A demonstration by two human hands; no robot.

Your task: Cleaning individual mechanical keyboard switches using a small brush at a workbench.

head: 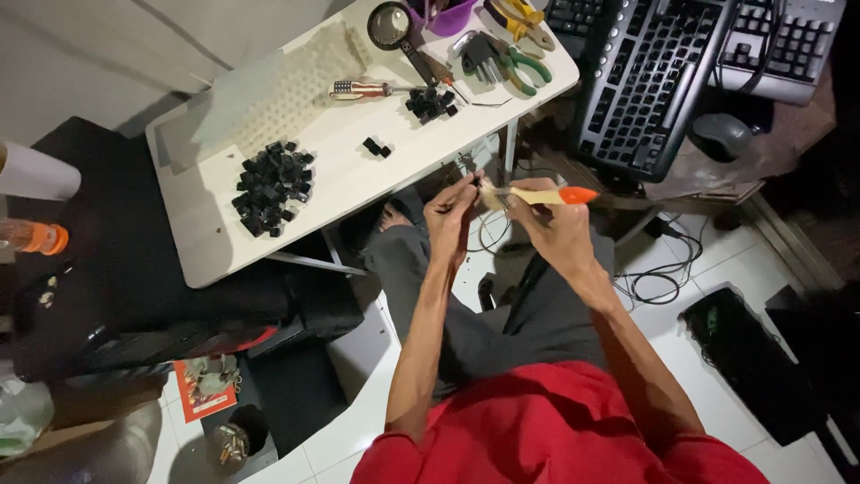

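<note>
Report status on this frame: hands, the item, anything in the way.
Left hand pinching a small black keycap. Right hand gripping a brush with an orange handle tip, bristles at the keycap. Nothing between them; the keycap pile lies apart on the white table.

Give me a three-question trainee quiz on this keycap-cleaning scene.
1. True or false: the right hand holds a brush with a pale handle and an orange tip.
2. Multiple choice: the biggest pile of black keycaps lies on A) the floor, B) the white table, C) the black keyboard.
3. Fill in: the left hand pinches a small ____ part at its fingertips, right by the brush head.

Key: 1 true; 2 B; 3 black.
</note>
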